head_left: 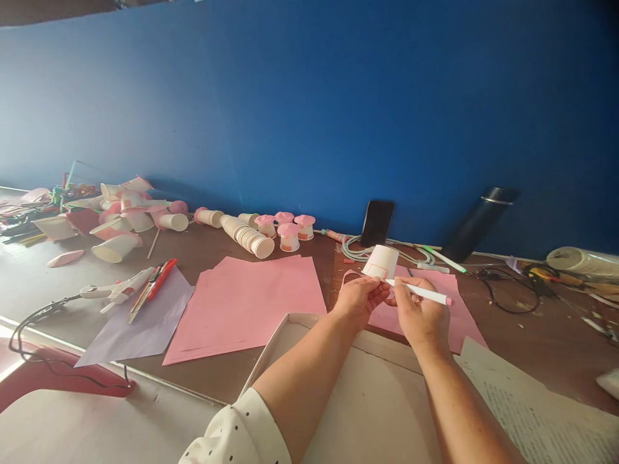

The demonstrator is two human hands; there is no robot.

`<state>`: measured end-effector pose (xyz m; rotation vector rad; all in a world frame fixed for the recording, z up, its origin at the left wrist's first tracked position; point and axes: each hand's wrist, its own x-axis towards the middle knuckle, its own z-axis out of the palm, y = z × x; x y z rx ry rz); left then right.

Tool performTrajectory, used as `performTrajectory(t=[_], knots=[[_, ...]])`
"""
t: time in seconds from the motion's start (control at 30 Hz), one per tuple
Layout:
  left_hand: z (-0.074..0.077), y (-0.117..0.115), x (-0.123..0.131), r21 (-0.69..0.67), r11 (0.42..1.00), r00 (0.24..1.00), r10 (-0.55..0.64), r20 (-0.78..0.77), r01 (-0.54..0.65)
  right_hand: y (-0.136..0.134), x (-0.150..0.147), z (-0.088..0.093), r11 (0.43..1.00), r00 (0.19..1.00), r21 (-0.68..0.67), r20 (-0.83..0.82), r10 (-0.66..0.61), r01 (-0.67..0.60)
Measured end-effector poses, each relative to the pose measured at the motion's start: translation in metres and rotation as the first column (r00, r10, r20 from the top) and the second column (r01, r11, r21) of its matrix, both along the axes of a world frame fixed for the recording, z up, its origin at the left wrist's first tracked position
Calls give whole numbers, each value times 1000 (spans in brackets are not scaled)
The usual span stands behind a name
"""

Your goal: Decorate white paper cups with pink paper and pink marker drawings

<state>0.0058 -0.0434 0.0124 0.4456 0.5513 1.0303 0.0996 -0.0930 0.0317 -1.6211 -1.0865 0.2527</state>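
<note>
My left hand (360, 298) pinches a small white paper cup (382, 261), held upside down with faint pink lines drawn on its side. My right hand (420, 314) grips a white marker with a pink end (425, 294); its tip touches the cup's lower edge. Both hands hover above the far rim of an open white cardboard box (290, 328) and a pink paper sheet (459, 309).
Pink paper sheets (246, 303) lie left of the box, beside a glue gun (116, 291) and a red cutter (157, 283) on lilac paper. Stacked cups (246, 235), small pink-topped cups (289, 235), a phone (377, 222), cables and a dark flask (476, 222) line the blue wall.
</note>
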Motion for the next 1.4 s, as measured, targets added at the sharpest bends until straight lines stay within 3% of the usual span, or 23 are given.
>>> performTrajectory(t=[1.4], knots=[[-1, -1, 2, 35, 999, 999, -38, -17, 38, 0, -2, 2, 998, 999, 57, 42, -35, 32]])
